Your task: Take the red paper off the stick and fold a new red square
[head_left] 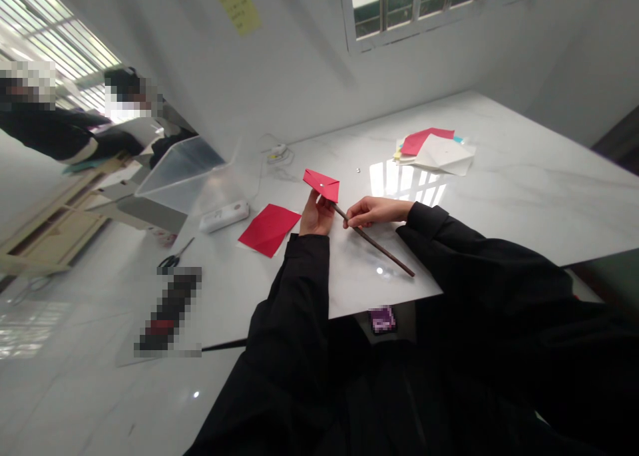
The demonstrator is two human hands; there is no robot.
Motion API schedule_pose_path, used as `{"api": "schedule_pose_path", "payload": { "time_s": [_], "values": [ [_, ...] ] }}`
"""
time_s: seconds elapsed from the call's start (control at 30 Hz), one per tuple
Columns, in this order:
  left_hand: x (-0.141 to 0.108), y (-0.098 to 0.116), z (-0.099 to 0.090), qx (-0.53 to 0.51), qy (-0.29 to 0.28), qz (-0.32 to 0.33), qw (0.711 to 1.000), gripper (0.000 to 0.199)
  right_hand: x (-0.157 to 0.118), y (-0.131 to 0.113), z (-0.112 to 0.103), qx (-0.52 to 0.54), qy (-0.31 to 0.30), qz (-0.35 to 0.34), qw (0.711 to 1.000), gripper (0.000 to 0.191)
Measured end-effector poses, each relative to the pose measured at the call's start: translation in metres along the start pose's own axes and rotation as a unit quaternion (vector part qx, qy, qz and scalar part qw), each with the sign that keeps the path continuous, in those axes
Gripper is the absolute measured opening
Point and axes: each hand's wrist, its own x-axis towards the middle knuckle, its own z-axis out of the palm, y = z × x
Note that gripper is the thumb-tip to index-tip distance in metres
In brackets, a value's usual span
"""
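My left hand (317, 215) is closed around the underside of a red paper pinwheel (327, 187), whose corners are folded in to a small pale dot at its middle. A thin brown stick (382, 248) runs from below the pinwheel down to the right. My right hand (372, 211) pinches this stick near its upper part, between thumb and fingers. Where the stick meets the paper is partly hidden by my left fingers. Beside my left wrist a flat red paper square (270, 230) lies on the table, with a pale sheet showing under its edge.
On the white marbled table (519, 196) lie a stack of coloured and white papers (439, 153), a white power strip (224, 218) and scissors (174, 256). A clear plastic bin (182, 173) stands at the left. Two people are beyond it. A small shiny piece (358, 170) lies behind the pinwheel.
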Motion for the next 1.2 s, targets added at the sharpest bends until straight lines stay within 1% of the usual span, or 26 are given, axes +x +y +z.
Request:
{"api": "schedule_pose_path", "payload": {
  "time_s": [0.1, 0.13, 0.2, 0.3, 0.4, 0.47, 0.53, 0.7, 0.83, 1.0, 1.1, 1.2],
  "values": [
    [0.000, 0.000, 0.000, 0.000, -0.006, 0.000, 1.000, 0.017, 0.001, 0.000, 0.001, 0.033, 0.022, 0.012, 0.999, 0.030],
    [0.000, 0.000, 0.000, -0.002, -0.008, -0.002, 1.000, 0.018, 0.002, 0.000, 0.002, 0.057, 0.043, 0.021, 0.997, 0.029],
    [0.000, 0.000, 0.000, -0.005, -0.006, -0.005, 1.000, 0.017, 0.004, 0.001, 0.002, 0.125, 0.106, 0.048, 0.985, 0.028],
    [-0.002, 0.000, 0.003, -0.005, -0.002, -0.010, 1.000, 0.018, 0.007, 0.001, 0.002, 0.249, 0.200, 0.076, 0.945, 0.032],
    [-0.004, -0.001, 0.005, 0.008, -0.002, -0.017, 1.000, 0.023, 0.008, 0.002, 0.000, 0.340, 0.243, 0.065, 0.906, 0.036],
    [-0.006, -0.003, 0.007, 0.016, -0.008, -0.022, 1.000, 0.024, 0.008, 0.003, -0.001, 0.371, 0.249, 0.057, 0.893, 0.037],
    [-0.007, -0.005, 0.008, 0.022, -0.020, -0.025, 0.999, 0.022, 0.009, 0.005, -0.002, 0.388, 0.246, 0.055, 0.887, 0.036],
    [-0.007, -0.009, 0.009, 0.053, -0.039, -0.020, 0.998, 0.018, 0.012, 0.011, -0.004, 0.411, 0.256, 0.038, 0.874, 0.026],
    [-0.006, -0.010, 0.008, 0.067, -0.051, -0.014, 0.996, 0.013, 0.013, 0.013, -0.003, 0.409, 0.261, 0.021, 0.874, 0.025],
    [-0.005, -0.018, 0.008, 0.092, -0.056, -0.007, 0.994, 0.013, 0.013, 0.013, -0.001, 0.410, 0.254, 0.018, 0.876, 0.018],
    [-0.004, -0.022, 0.006, 0.109, -0.053, 0.007, 0.993, 0.013, 0.013, 0.012, 0.001, 0.413, 0.264, 0.013, 0.872, 0.016],
    [-0.002, -0.022, 0.004, 0.131, -0.078, 0.026, 0.988, 0.018, 0.014, 0.013, -0.001, 0.420, 0.284, 0.003, 0.862, 0.016]
  ]
}}
